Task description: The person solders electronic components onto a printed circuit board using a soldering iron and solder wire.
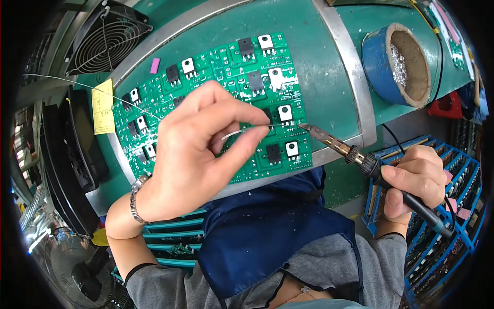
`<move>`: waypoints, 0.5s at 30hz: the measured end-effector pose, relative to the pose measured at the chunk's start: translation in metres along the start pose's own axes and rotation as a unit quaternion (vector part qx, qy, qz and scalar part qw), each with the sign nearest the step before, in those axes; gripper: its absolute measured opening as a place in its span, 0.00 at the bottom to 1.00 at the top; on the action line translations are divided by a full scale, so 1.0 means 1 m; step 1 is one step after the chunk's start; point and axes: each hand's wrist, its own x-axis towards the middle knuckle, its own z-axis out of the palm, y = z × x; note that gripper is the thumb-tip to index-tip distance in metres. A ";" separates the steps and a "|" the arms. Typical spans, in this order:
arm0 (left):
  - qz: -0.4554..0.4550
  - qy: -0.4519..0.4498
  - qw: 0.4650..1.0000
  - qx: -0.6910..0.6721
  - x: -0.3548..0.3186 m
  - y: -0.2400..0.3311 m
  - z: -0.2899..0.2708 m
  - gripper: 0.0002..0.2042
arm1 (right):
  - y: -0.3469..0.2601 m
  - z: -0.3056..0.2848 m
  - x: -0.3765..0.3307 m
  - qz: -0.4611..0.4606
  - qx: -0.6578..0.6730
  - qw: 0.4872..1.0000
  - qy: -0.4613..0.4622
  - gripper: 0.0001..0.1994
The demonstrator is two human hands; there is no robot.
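Note:
A green circuit board panel (221, 59) lies on the green work surface, carrying black and white flat transistors in pairs. My left hand (200, 134) is over the panel, thumb and forefinger pinching a thin strand of solder wire (236, 133). Its tip points at the board's right edge, beside a white transistor (284, 113). My right hand (417, 180) grips a soldering iron (378, 175) by its black handle. The iron's tip is close to the end of the solder at that edge; whether they touch I cannot tell.
A blue round tub (381, 67) with silvery scraps inside stands at the right. A black fan (110, 44) is at the far left, near a yellow paper slip (103, 108). A metal strip (355, 67) frames the work area. Blue racks (468, 206) holding boards stand lower right.

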 end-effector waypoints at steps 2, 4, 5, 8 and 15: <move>0.018 0.008 1.000 0.013 -0.004 -0.003 0.007 0.07 | 0.000 -0.001 0.002 -0.004 0.010 1.000 -0.026 0.08; 0.045 0.024 0.998 0.035 -0.004 -0.004 0.011 0.08 | 0.001 -0.001 0.003 -0.017 0.028 0.998 -0.058 0.08; 0.043 0.023 0.998 0.034 -0.004 -0.004 0.012 0.08 | 0.002 0.001 0.000 -0.015 0.030 0.998 -0.058 0.08; 0.065 0.030 0.995 0.066 -0.004 -0.006 0.016 0.08 | 0.005 0.005 -0.005 0.002 -0.010 1.000 -0.029 0.13; 0.056 0.052 0.994 0.075 -0.010 -0.002 0.001 0.08 | -0.003 -0.012 -0.012 -0.008 -0.046 0.999 0.002 0.17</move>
